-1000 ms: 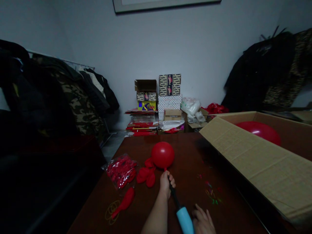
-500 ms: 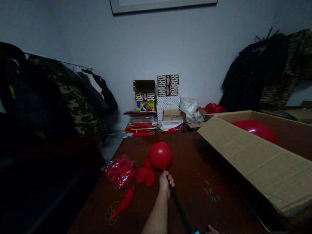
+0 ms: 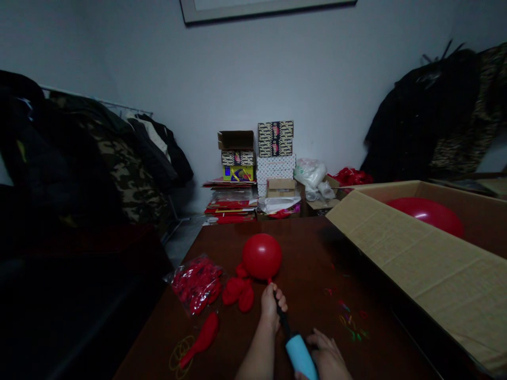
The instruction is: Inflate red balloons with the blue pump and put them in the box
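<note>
My left hand (image 3: 273, 303) is closed round the black front end of a balloon pump, pinching the neck of an inflated red balloon (image 3: 261, 257) against it. The balloon stands just beyond my fingers. At the bottom edge, the blue barrel of the balloon pump (image 3: 300, 356) lies in my right hand (image 3: 325, 354), with fingers along its right side and the thumb tip at its left. Limp red balloons (image 3: 238, 293) rest left of the inflated one. A clear bag of red balloons (image 3: 197, 283) lies farther left, above a single uninflated red balloon (image 3: 204, 340).
A large open cardboard box (image 3: 420, 264) on the right holds a big red balloon (image 3: 430, 214). Small coloured rubber bands (image 3: 350, 322) are scattered right of my hands; yellow loops (image 3: 182, 356) lie at lower left. Stacked boxes (image 3: 276, 140) stand beyond the table (image 3: 301, 237).
My right hand has come up into view with the blue barrel, moving towards my left hand. Much less of the black shaft shows. The balloon looks slightly larger.
</note>
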A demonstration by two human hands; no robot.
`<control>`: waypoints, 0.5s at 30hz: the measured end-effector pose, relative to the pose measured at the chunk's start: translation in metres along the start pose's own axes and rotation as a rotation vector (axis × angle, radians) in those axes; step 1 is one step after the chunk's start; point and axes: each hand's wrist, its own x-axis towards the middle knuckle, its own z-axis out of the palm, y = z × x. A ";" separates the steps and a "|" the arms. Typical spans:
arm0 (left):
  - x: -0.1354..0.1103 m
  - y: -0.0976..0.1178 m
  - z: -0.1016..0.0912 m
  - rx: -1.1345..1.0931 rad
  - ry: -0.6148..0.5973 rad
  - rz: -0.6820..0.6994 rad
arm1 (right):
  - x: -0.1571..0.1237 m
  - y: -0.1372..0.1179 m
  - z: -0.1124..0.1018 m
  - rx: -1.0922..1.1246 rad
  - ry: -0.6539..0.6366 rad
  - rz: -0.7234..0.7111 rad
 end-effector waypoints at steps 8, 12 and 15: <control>0.009 -0.001 -0.003 0.047 -0.023 -0.015 | 0.021 -0.030 -0.007 -0.027 0.115 0.047; 0.008 -0.003 -0.003 0.081 -0.036 -0.023 | 0.018 -0.026 -0.001 -0.051 0.121 0.069; 0.006 -0.003 -0.001 0.090 -0.039 -0.018 | 0.014 -0.026 0.002 -0.064 0.141 0.072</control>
